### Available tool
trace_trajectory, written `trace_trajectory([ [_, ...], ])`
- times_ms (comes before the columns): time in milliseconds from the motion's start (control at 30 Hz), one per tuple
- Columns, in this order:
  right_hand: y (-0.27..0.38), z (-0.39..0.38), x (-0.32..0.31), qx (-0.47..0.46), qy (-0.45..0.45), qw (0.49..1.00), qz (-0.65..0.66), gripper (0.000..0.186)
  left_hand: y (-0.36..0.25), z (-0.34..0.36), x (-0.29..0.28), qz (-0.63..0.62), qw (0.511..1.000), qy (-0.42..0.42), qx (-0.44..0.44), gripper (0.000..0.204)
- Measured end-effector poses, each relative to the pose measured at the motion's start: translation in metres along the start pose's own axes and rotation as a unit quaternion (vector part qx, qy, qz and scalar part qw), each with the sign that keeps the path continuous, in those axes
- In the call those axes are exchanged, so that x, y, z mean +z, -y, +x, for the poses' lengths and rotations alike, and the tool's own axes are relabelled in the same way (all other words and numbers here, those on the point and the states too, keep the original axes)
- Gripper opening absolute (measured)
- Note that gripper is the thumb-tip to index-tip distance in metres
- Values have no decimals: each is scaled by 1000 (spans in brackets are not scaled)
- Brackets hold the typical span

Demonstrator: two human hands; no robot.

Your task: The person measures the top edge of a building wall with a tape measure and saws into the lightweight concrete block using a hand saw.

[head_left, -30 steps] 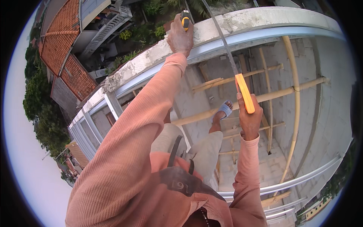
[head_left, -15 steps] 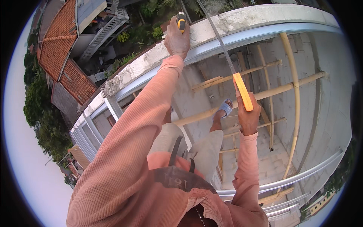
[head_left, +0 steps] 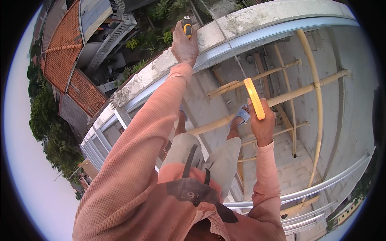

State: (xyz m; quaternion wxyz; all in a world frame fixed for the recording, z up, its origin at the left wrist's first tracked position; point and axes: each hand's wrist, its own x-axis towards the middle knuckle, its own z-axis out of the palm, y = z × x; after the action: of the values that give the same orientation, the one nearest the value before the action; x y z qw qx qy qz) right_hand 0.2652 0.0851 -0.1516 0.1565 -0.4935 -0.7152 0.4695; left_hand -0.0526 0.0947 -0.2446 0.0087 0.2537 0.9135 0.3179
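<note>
**Yellow level held over a high wall edge**

Yellow spirit level (head_left: pixel 254 98) is gripped closed in the right hand (head_left: pixel 262 122), above the bamboo scaffold (head_left: pixel 281 97). A yellow-black tool (head_left: pixel 187 27) is clasped by the left hand (head_left: pixel 184 46) at the concrete wall top (head_left: pixel 257 16). Either could be dropped if grip loosens.

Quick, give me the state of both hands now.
Left hand: closed on a yellow-and-black tool at the wall top.
Right hand: closed around a yellow level.
</note>
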Motion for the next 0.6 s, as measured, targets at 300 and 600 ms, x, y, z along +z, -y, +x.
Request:
trace_trajectory([
  [300,-50,-138,-64,-29,-28,994,-99,20,3,8,-2,9,1000,-16,1,47],
  [600,22,20,-8,-13,-7,1000,-11,22,-1,6,-4,-17,999,27,-19,54],
])
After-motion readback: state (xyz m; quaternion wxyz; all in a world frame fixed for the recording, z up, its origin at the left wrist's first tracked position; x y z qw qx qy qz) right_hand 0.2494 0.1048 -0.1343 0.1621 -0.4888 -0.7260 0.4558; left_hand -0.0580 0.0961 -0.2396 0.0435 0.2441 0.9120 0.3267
